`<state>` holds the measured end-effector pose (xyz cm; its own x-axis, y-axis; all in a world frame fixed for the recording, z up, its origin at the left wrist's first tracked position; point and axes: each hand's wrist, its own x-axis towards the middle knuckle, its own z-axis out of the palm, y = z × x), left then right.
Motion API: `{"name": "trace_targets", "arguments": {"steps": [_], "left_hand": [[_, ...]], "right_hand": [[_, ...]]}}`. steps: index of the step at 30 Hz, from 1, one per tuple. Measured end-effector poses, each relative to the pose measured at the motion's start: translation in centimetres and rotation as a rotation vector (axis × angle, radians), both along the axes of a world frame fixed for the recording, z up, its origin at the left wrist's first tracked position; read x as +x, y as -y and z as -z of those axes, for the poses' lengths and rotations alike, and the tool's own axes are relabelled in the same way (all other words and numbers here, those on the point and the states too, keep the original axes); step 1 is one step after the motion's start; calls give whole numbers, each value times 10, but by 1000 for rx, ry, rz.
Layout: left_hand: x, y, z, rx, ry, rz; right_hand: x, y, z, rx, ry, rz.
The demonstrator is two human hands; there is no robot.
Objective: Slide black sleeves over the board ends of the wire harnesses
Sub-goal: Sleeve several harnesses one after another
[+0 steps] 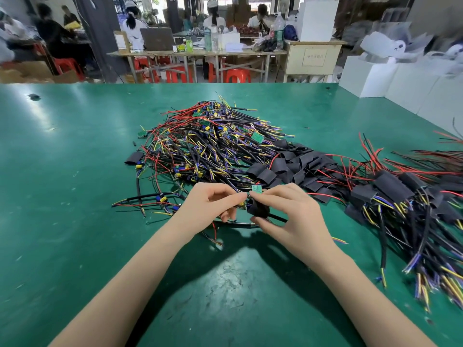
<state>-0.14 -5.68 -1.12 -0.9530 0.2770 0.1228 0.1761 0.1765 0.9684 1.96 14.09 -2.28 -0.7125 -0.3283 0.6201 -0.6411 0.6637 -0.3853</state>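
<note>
Above the green table (75, 221), my left hand (213, 204) pinches the board end of a wire harness, its small board (241, 204) partly hidden by my fingers. My right hand (288, 209) holds a black sleeve (259, 209) between thumb and fingers, right beside that board. A black cable (278, 217) runs out from under the sleeve. A small green board (257, 188) shows just above my right fingertips. Behind my hands lies a big pile of unsleeved harnesses (208, 141). Loose black sleeves (295, 166) lie heaped to its right.
Harnesses with sleeves on their boards (400, 194) are piled at the right, wires trailing toward the table's near edge. A few single harnesses (155, 200) lie left of my hands. White boxes (400, 81) stand at the far right. People sit at benches behind.
</note>
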Motion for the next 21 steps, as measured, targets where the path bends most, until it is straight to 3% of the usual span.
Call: {"name": "trace_targets", "arguments": {"steps": [6, 21], "left_hand": [[2, -1, -1, 1, 13, 17], [-2, -2, 4, -34, 79, 14]], "right_hand": [[0, -1, -2, -75, 105, -7], [0, 0, 0, -49, 131, -37]]}}
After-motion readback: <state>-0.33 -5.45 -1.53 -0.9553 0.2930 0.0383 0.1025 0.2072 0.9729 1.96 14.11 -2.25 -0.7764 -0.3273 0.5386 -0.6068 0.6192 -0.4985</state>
